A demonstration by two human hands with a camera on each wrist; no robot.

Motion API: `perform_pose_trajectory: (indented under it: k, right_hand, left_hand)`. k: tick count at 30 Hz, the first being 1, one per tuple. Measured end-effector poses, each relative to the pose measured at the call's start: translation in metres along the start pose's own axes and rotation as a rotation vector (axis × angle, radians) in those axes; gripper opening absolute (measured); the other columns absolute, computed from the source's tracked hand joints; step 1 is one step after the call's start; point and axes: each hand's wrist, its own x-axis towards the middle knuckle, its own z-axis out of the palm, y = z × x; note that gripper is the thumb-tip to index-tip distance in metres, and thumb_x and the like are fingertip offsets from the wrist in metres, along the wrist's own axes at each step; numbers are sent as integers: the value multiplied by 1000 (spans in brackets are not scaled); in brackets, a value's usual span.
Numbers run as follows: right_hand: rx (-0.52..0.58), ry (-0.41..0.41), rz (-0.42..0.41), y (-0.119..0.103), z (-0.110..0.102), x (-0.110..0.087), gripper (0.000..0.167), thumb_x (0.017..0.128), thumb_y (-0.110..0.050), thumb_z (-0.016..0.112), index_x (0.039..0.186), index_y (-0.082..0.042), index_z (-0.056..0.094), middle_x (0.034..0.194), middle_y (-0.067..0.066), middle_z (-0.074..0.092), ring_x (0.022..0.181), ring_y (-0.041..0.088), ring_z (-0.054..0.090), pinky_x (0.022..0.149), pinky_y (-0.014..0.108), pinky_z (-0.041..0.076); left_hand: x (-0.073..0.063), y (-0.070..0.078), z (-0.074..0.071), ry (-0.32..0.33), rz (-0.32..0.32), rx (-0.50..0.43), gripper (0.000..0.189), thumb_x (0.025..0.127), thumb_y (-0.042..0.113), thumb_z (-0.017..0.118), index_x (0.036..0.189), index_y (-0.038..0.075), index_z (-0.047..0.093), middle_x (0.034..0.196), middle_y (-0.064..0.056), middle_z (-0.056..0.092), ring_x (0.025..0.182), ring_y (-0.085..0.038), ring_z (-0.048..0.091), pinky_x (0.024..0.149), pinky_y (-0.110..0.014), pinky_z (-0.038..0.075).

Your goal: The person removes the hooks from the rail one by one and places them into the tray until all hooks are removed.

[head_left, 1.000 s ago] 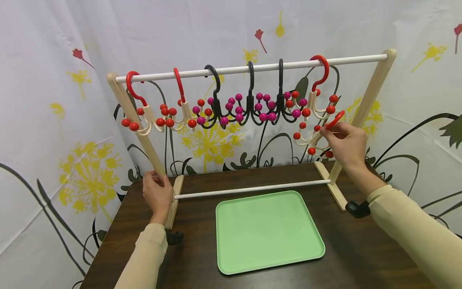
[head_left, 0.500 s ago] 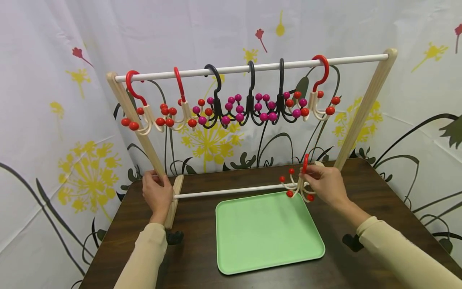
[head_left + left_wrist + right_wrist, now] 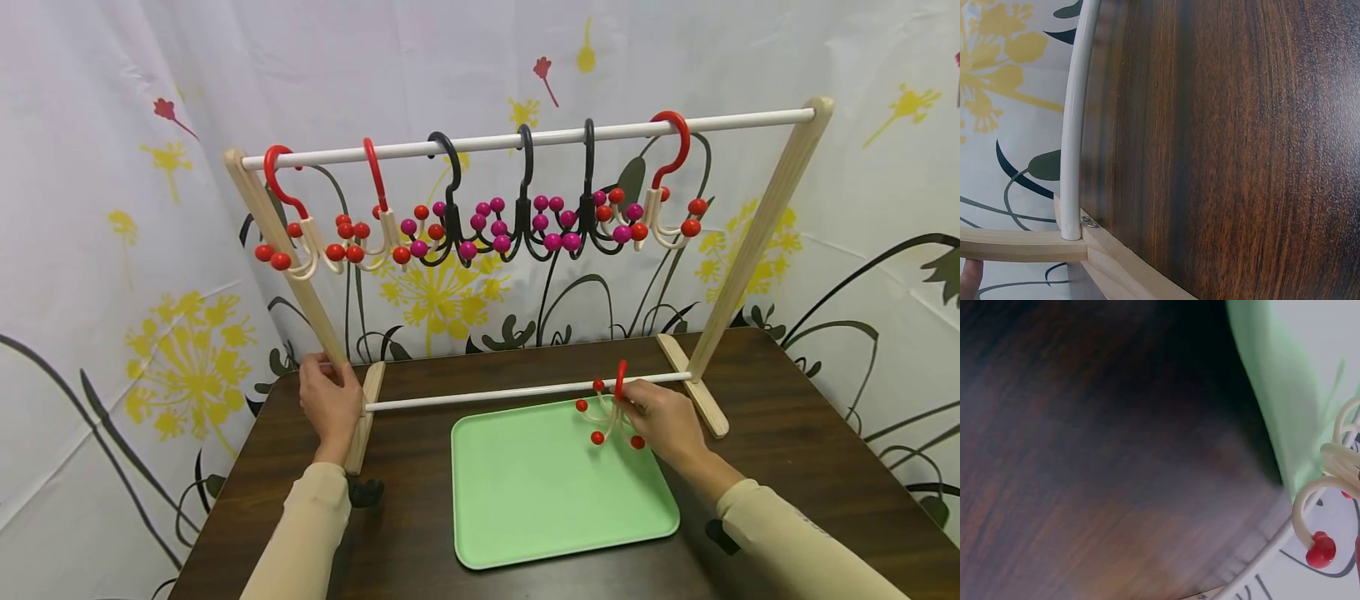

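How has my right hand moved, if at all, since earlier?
Yes: your right hand has moved down and left, from the right wooden post to the right edge of the green tray.

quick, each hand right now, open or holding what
Left hand: closed, holding the left wooden post.
Right hand: closed, holding a red-hooked hanger.

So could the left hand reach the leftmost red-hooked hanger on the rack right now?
Probably yes, but it would likely have to let go first: the left hand holds the wooden post. The leftmost hanger hangs higher up, and nothing visible blocks the way.
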Motion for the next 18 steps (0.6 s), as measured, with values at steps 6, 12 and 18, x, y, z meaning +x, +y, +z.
perform_pose_trajectory:
  k: [6, 12, 18]
  right_hand:
    - [-25, -33, -34, 1, 4, -6, 24, 71, -3, 85, 86, -14, 69, 89, -4, 71, 60, 5, 58, 48, 26, 45]
    - [-46, -38, -45, 0, 6, -4, 23, 72, -6, 84, 86, -13, 67, 89, -3, 71, 57, 5, 54, 45, 26, 41]
    - [-26, -61, -30, -1, 8, -2, 20, 75, -4, 81, 86, -12, 66, 86, -2, 69, 59, 7, 54, 48, 28, 43]
  left_hand:
    - [0, 1, 0, -8, -5, 3, 26, 88, 14, 67, 107, 2, 55, 92, -16, 55, 84, -39, 56, 76, -56, 40]
    - [1, 3, 0, -15, -4, -3, 26, 88, 14, 67, 108, 2, 55, 92, -16, 54, 84, -38, 56, 75, -55, 40]
    - [0, 1, -1, -9, -1, -7, 25, 88, 13, 66, 107, 1, 55, 92, -16, 54, 84, -38, 56, 75, -55, 39]
